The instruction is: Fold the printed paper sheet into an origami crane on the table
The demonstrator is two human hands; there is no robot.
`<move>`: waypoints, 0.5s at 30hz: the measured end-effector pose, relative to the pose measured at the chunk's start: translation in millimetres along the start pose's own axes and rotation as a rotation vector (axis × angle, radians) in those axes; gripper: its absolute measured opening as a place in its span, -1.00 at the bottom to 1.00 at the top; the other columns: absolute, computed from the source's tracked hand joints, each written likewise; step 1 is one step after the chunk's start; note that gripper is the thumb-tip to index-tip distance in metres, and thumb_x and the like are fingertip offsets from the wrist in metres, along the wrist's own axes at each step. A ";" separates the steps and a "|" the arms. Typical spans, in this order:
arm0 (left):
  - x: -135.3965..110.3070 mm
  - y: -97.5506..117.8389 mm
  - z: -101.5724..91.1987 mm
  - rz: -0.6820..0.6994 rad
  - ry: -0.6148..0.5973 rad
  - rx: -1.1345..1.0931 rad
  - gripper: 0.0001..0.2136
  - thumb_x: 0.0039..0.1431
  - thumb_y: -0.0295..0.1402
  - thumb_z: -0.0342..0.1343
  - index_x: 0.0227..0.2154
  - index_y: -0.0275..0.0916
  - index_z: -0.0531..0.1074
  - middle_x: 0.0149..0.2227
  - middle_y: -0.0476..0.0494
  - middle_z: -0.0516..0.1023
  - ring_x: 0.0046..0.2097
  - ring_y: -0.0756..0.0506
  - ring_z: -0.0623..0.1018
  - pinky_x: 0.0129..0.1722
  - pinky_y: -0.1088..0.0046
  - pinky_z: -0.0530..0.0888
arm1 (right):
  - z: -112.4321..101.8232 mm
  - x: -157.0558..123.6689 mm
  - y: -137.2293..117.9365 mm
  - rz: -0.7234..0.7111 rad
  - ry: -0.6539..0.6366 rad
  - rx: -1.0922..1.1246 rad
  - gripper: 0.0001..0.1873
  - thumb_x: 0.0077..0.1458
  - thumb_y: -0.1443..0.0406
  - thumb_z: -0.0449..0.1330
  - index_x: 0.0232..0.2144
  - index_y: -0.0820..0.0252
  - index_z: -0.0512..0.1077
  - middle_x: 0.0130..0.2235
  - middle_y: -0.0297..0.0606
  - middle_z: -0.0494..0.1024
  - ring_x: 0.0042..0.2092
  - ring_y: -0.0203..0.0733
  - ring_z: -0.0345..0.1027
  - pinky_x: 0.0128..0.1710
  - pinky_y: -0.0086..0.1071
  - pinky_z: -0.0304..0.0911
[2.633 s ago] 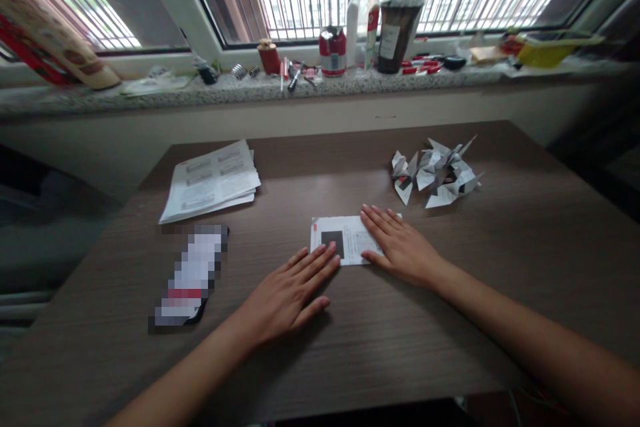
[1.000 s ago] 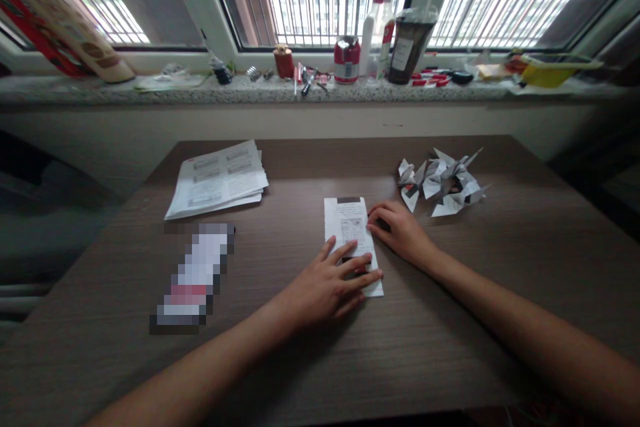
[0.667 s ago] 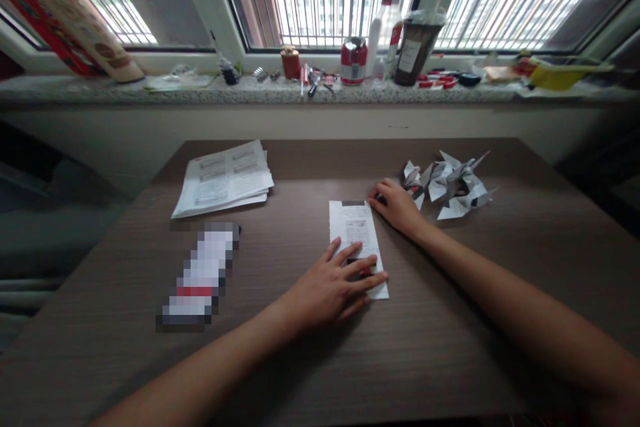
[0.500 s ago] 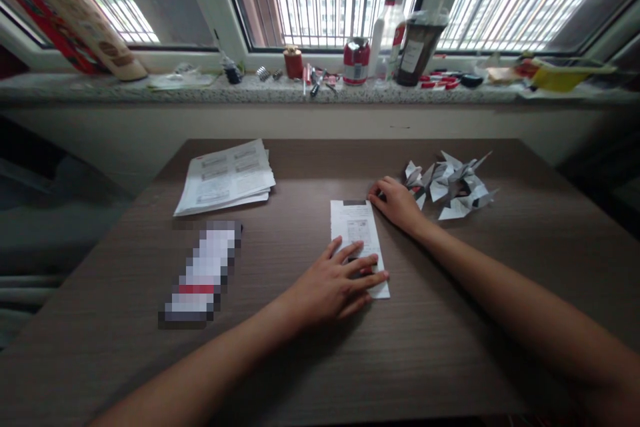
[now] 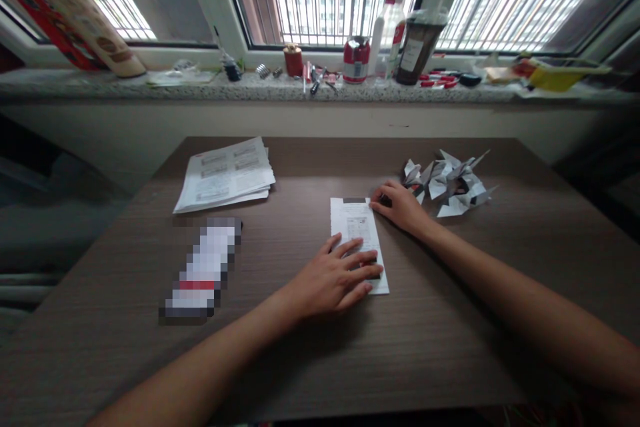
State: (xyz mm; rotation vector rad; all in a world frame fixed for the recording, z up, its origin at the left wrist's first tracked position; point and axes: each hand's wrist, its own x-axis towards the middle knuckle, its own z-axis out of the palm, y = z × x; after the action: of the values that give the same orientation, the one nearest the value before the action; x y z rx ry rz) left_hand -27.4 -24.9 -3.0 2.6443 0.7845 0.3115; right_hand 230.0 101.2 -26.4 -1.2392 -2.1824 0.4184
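A folded strip of printed paper (image 5: 355, 223) lies lengthwise on the brown table (image 5: 450, 307) in front of me. My left hand (image 5: 335, 277) rests flat on the strip's near end, fingers spread and open. My right hand (image 5: 400, 207) sits at the strip's far right corner. Its fingers are curled, with the tips against the paper's edge, and nothing shows inside them. Just beyond the right hand lies a pile of several folded paper figures (image 5: 450, 180).
A stack of printed sheets (image 5: 225, 173) lies at the far left of the table. A blurred-out flat object (image 5: 203, 270) is at the near left. The stone windowsill behind holds a red can (image 5: 356, 60), a bottle (image 5: 391, 20), a dark cup (image 5: 417, 43) and small clutter.
The paper, earlier lying crosswise under both hands, now lies lengthwise as a narrow strip. My right hand slid up its right edge to the far corner. My left hand stays pressed on the near end.
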 end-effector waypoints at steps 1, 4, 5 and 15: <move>-0.1 -0.6 -0.1 0.000 0.000 -0.005 -0.62 0.53 -0.17 -0.08 0.32 0.04 0.31 0.39 0.01 0.35 0.46 -0.28 0.21 0.46 -0.13 0.00 | -1.0 -2.0 -1.1 -0.001 -0.011 0.003 -0.95 0.21 0.31 0.32 -0.31 0.15 0.53 -0.23 -0.25 0.47 -0.24 -0.14 0.40 -0.18 -0.26 0.32; -0.4 -2.6 0.7 0.001 0.001 -0.010 -0.65 0.52 -0.27 -0.06 0.28 -0.03 0.33 0.39 -0.03 0.34 0.46 -0.25 0.20 0.46 -0.11 0.02 | -5.0 -10.1 -5.8 -0.001 -0.063 0.006 -0.95 0.20 0.32 0.34 -0.32 0.15 0.52 -0.24 -0.25 0.47 -0.23 -0.13 0.40 -0.18 -0.26 0.32; -0.5 -3.3 1.4 -0.001 0.003 -0.006 -0.65 0.51 -0.32 -0.05 0.27 -0.04 0.35 0.39 -0.05 0.35 0.46 -0.24 0.21 0.45 -0.11 0.04 | -6.4 -13.7 -8.0 0.001 -0.085 0.002 -0.94 0.20 0.34 0.34 -0.32 0.15 0.51 -0.24 -0.25 0.48 -0.23 -0.13 0.40 -0.18 -0.26 0.32; -2.0 -7.6 8.4 -0.043 0.082 -0.017 -0.62 0.42 -0.39 0.03 0.25 -0.20 0.28 0.31 -0.29 0.36 0.37 -0.24 0.34 0.46 -0.02 0.14 | -13.5 -65.0 -34.1 -0.049 -0.203 0.025 -0.90 0.19 0.38 0.36 -0.31 0.12 0.50 -0.21 -0.23 0.51 -0.14 -0.06 0.39 -0.12 -0.22 0.32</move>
State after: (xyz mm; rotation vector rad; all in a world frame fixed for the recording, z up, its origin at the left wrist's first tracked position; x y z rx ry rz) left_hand -30.1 -22.5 -13.8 2.6090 0.8588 0.4153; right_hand 241.2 27.7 -19.6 -1.1711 -2.3639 0.5715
